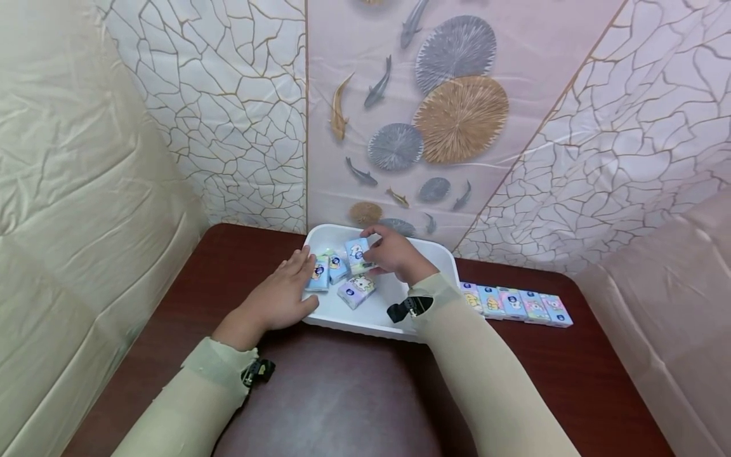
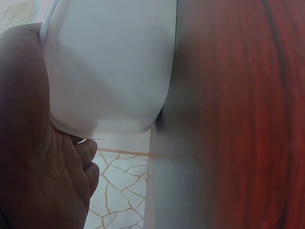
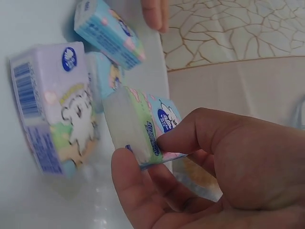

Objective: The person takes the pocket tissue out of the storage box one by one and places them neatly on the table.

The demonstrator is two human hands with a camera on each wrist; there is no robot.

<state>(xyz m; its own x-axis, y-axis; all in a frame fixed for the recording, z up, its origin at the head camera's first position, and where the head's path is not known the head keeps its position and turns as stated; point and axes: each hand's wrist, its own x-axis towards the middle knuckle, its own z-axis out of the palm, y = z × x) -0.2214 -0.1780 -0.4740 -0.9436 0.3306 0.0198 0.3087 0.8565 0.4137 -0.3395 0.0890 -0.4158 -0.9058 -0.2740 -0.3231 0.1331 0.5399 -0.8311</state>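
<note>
In the head view a white tray [image 1: 388, 324] holds several small tissue packs. My right hand [image 1: 396, 254] pinches a blue and green pack [image 1: 356, 252] over the tray; the right wrist view shows the thumb on the face of that pack [image 3: 143, 124] and fingers beneath. Below it lies a purple pack [image 1: 356, 291], also large in the right wrist view. Two blue packs [image 1: 318, 274] [image 1: 337, 268] lie at the tray's left. My left hand [image 1: 280, 295] rests on the tray's left rim, fingers extended; in the left wrist view the palm is against the tray's outer wall [image 2: 109, 71].
Right of the tray, several tissue packs [image 1: 513, 303] stand side by side in a row on the dark red table [image 1: 594, 374]. A patterned wall covering [image 1: 245, 127] rises behind the table, with beige fabric [image 1: 74, 190] at the left.
</note>
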